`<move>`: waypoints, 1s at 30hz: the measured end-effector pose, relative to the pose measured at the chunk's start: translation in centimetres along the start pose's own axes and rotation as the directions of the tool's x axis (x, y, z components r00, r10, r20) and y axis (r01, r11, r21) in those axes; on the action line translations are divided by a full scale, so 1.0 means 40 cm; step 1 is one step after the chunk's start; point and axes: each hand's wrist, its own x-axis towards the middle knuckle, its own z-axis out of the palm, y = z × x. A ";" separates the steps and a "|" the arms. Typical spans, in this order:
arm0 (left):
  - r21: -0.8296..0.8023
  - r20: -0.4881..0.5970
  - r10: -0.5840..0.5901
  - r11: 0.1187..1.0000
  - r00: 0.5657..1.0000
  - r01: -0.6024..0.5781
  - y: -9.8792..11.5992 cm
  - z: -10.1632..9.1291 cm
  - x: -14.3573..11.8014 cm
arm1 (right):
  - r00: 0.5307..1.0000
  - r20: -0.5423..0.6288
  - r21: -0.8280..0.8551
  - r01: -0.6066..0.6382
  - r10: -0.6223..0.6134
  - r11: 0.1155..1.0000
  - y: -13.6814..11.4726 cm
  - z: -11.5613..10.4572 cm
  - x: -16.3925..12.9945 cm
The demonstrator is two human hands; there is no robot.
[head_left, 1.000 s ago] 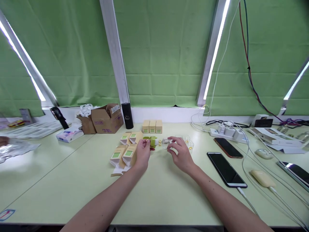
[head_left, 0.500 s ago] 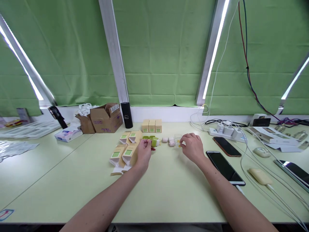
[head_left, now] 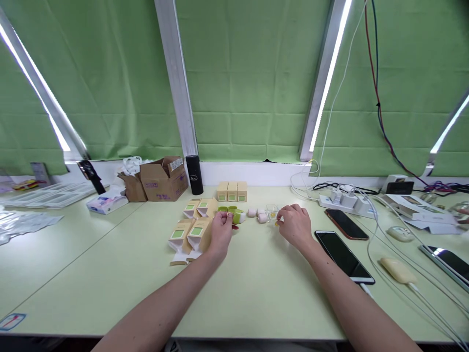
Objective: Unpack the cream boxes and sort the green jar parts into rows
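My left hand (head_left: 221, 233) is closed in a pinch at a small green and white piece (head_left: 240, 217), beside several bright green pieces (head_left: 224, 209). Left of it stand several open tan cartons (head_left: 182, 231) with green labels and white flaps. My right hand (head_left: 294, 224) has its fingers drawn together beside small clear plastic cups (head_left: 271, 210) with yellow bits in or by them. Whatever its fingertips hold, if anything, is too small to make out. Between the hands lie a few pale pink pieces (head_left: 262, 216).
Three closed tan boxes (head_left: 232, 191) stand behind. At the left are a cardboard box (head_left: 164, 181), a black cylinder (head_left: 194, 175) and a tissue pack (head_left: 107, 202). Phones (head_left: 344, 256), a power strip (head_left: 346, 205) and loose cables lie right. A blurred hand (head_left: 464, 213) shows at the right edge.
The whole view has shifted slightly. My right fingertips sit a little farther from the clear cups. My left hand stays at the green pieces. A blurred hand has appeared at the right edge.
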 end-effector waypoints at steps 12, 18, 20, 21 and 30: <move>0.000 0.019 -0.017 1.000 1.000 0.017 0.000 0.002 -0.002 | 1.000 0.021 -0.046 -0.011 0.012 0.999 0.015 0.029 0.003; 0.007 0.024 -0.021 1.000 0.999 0.021 -0.005 0.001 0.000 | 0.998 0.018 -0.043 -0.058 0.059 0.997 0.021 0.011 0.009; -0.001 0.030 -0.020 1.000 0.999 0.020 -0.005 0.000 0.000 | 0.995 0.023 -0.060 -0.094 0.095 0.994 0.026 -0.006 0.012; -0.003 0.035 -0.016 1.000 0.999 0.016 -0.005 0.000 -0.001 | 0.992 0.037 -0.071 -0.121 0.124 0.990 0.028 -0.014 0.013; -0.014 0.032 -0.027 1.000 0.999 0.027 -0.001 0.002 -0.003 | 0.933 0.240 -0.128 -0.243 0.268 0.962 0.019 -0.031 0.010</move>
